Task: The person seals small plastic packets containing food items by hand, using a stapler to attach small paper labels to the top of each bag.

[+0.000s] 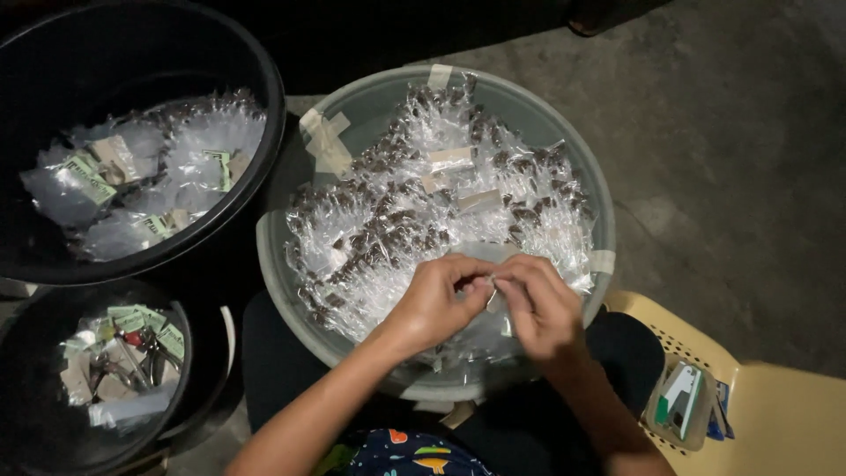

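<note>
While both hands meet over the near rim of the grey basin [599, 176], a small clear packet [487, 289] is pinched between them: left hand [434, 304] closed on its left edge, right hand [542, 308] closed on its right, fingertips almost touching. What exactly is done to the packet can't be told; it's too small and partly hidden by the fingers.

Progress, judged from the layout: the basin is heaped w/ clear packets of dark bits [423, 203], so plenty seems left. A big black tub [264, 97] at upper left holds a smaller lot of packets w/ green-and-white paper labels [88, 176], approx. a third as many, possibly the finished ones.

Other things: a smaller black bucket [189, 353] at lower left w/ labels and a metal tool, maybe pliers [145, 353]. A cream plastic chair [775, 405] at right carries a small clear box [680, 401]. Concrete floor [731, 132] beyond. Nothing blocks the hands; the piled packets crowd right up to them.
</note>
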